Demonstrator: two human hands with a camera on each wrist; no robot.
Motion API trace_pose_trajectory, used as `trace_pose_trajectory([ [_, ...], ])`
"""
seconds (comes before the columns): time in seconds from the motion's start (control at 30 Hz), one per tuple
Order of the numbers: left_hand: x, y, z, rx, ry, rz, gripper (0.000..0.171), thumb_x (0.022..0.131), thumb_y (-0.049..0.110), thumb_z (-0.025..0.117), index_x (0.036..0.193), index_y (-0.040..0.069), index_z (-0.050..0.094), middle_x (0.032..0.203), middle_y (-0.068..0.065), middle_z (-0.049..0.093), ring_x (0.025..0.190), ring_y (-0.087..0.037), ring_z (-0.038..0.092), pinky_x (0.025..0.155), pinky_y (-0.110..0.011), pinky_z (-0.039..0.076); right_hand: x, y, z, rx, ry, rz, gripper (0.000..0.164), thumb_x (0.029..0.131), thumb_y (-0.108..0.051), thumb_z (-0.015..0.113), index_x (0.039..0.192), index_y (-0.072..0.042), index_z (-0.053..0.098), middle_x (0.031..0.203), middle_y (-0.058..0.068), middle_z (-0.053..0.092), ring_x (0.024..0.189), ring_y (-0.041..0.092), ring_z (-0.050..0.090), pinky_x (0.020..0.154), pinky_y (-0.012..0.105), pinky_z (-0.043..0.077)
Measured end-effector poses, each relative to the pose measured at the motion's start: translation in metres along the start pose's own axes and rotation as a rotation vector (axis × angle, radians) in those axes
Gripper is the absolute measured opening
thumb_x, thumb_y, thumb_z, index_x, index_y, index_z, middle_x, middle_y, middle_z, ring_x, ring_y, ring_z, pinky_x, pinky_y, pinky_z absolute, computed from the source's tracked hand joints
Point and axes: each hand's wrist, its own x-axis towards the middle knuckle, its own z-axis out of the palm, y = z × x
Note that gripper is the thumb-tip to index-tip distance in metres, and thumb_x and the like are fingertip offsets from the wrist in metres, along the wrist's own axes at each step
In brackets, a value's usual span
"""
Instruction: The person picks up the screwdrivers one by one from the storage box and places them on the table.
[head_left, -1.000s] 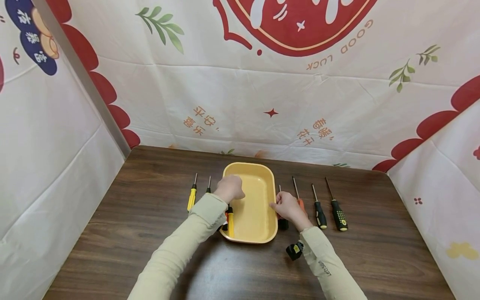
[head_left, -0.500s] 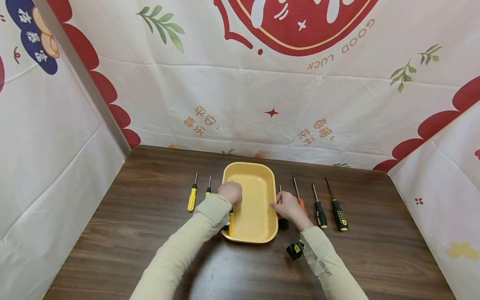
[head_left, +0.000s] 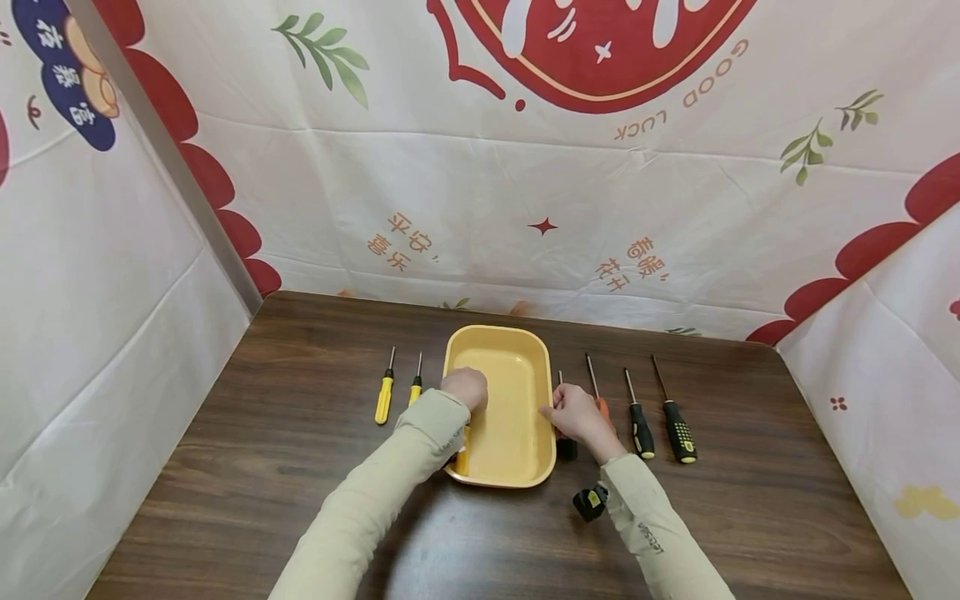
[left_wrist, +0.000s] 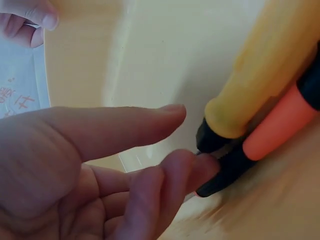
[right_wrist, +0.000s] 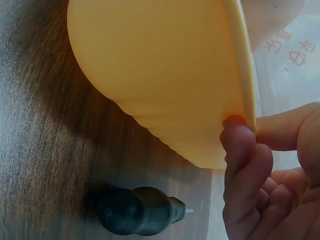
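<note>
My right hand (head_left: 577, 414) pinches the right rim of a yellow plastic tray (head_left: 517, 400) between thumb and fingers; the right wrist view shows the rim held there. Inside the tray, at its left side, is my left hand (head_left: 465, 387). In the left wrist view its thumb is extended and apart from the loosely bent fingers, whose tips are at the shaft of a yellow-handled screwdriver (left_wrist: 265, 65). Against that lies an orange-and-black-handled screwdriver (left_wrist: 280, 122). From the head view the left forearm hides most of these two.
Two yellow screwdrivers (head_left: 384, 400) lie left of the tray. To its right are a black-handled screwdriver (head_left: 567, 448), an orange one (head_left: 602, 407) and two black-and-yellow ones (head_left: 679, 433). A small black boxy object (head_left: 590, 502) is by the right cuff. Cloth walls surround the table.
Inside the tray my left hand has come lower and nearer, toward the yellow-handled screwdriver, so its cuff covers more of that handle. The right hand and the tray have stayed put.
</note>
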Motion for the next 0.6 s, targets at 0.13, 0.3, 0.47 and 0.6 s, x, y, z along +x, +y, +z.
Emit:
trace_pose_trajectory([
  [0.13,-0.0039,0.0010,-0.0003,0.004,0.017,0.061,0.009,0.074,0.003,0.065,0.068,0.008,0.061,0.078,-0.005,0.064,0.071,-0.017,0.058,0.075,-0.030,0.049,-0.0005,-0.0001,0.0000,0.003,-0.005,0.004,0.018,0.083,-0.008,0.061,0.075,-0.002,0.046,0.055,0.006,0.049,0.039,0.011,0.050,0.040,0.023,0.042],
  [0.3,-0.0048,0.0020,0.0006,0.003,0.011,0.086,0.006,0.075,0.003,0.067,0.073,0.008,0.065,0.088,-0.007,0.067,0.083,-0.019,0.061,0.095,-0.032,0.040,-0.0004,-0.0008,0.0005,0.006,-0.001,0.006,0.017,0.083,-0.008,0.061,0.075,-0.001,0.047,0.054,0.005,0.049,0.039,0.011,0.049,0.040,0.023,0.041],
  [0.47,0.0003,0.0010,0.0043,0.012,-0.030,0.065,0.008,0.069,0.006,0.074,0.074,0.007,0.067,0.084,-0.007,0.065,0.073,-0.018,0.058,0.071,-0.027,0.048,-0.0009,-0.0005,0.0005,0.000,0.009,-0.001,0.018,0.082,-0.007,0.062,0.074,-0.001,0.047,0.053,0.005,0.049,0.038,0.011,0.048,0.039,0.023,0.041],
  [0.6,0.0021,0.0018,0.0053,0.005,-0.078,0.043,0.012,0.067,0.010,0.077,0.067,0.008,0.065,0.072,-0.005,0.059,0.061,-0.016,0.047,0.056,-0.025,0.043,-0.0018,-0.0009,0.0000,0.002,0.009,-0.003,0.018,0.082,-0.007,0.062,0.074,-0.001,0.047,0.054,0.005,0.049,0.039,0.011,0.049,0.039,0.023,0.041],
])
